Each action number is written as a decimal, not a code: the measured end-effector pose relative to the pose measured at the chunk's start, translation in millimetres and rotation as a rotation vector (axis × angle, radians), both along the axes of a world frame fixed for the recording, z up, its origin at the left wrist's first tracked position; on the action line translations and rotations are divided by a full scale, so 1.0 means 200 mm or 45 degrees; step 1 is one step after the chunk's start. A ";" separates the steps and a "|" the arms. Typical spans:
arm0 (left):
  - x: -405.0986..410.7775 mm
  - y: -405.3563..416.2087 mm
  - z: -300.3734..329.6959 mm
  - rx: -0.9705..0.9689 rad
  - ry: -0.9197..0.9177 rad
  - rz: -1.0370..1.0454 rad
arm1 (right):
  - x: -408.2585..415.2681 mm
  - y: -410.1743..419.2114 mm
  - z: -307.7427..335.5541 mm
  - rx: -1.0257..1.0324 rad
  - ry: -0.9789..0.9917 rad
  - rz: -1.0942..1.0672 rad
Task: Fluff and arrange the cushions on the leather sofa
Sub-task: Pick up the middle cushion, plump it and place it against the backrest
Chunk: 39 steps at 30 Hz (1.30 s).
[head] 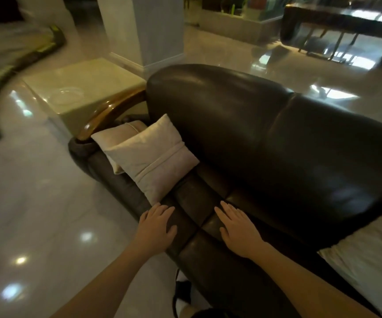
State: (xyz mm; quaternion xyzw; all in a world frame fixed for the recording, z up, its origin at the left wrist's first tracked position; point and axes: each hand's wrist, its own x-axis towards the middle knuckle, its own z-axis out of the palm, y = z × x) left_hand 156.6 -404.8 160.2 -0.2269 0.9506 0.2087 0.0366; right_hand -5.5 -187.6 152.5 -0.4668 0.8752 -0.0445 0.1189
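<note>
Head view: left hand (156,226) and right hand (237,228) lie open-gripped on the sofa (242,125); propped cushion (153,157) could topple if jostled.

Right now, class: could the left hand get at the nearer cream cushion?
Probably yes. The left hand lies flat and empty on the sofa seat, its fingertips close to the lower corner of the nearer cream cushion, with only bare leather between them.

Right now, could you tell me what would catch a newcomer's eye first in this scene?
The dark leather sofa fills the middle, its glossy backrest catching the light. Two pale cushions lean overlapped at its left end beside the wooden armrest. In the foreground the left hand and right hand rest flat and open on the seat.
</note>
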 end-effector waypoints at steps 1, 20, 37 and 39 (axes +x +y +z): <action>-0.02 -0.08 -0.01 -0.010 -0.016 0.008 | -0.04 -0.08 -0.03 0.000 -0.020 -0.004; -0.49 -1.34 -0.15 0.256 -0.176 0.230 | -0.40 -1.20 -0.27 0.074 -0.387 -0.187; -0.81 -2.58 -0.50 0.395 -0.268 0.351 | -0.43 -2.37 -0.45 0.100 -0.693 -0.430; -0.83 -2.66 -0.53 0.421 -0.277 0.363 | -0.43 -2.46 -0.50 0.084 -0.719 -0.450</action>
